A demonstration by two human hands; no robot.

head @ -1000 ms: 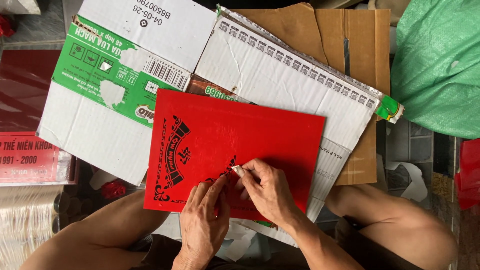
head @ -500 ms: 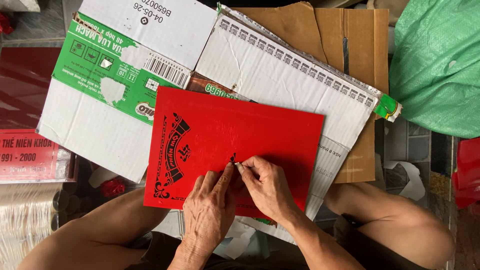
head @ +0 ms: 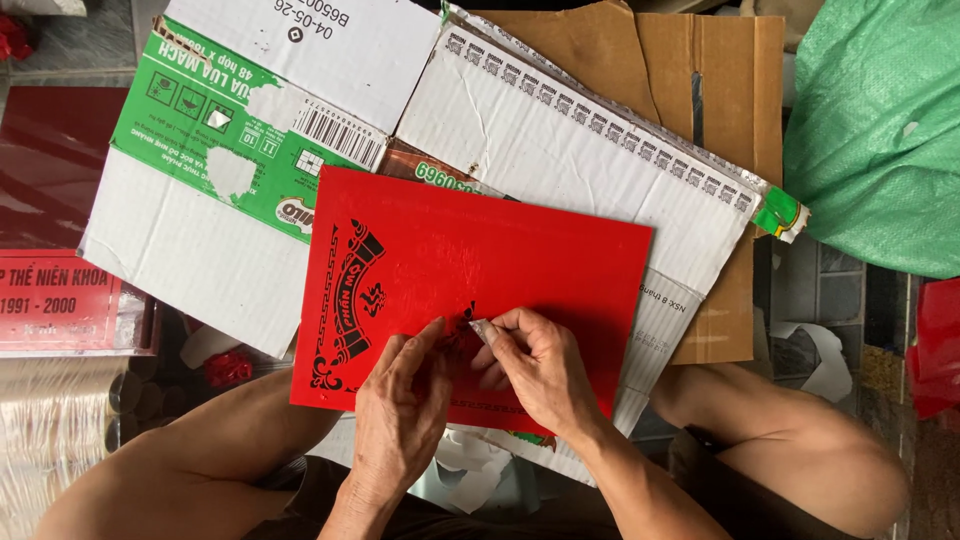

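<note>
The red printed sheet [head: 500, 270] lies on flattened cardboard boxes [head: 600, 140]. Left hand [head: 400, 420] presses it, fingers extended; right hand [head: 535, 365] pinches a small blade [head: 481, 327]. Green sack [head: 880, 130] far right.

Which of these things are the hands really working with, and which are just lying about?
In use:
red sheet with black cut pattern, on the cardboard
small blade pinched in the right hand
left hand pressing the sheet
flattened cardboard underneath

Lying about:
green bag
red plaque at the left
paper scraps
</note>
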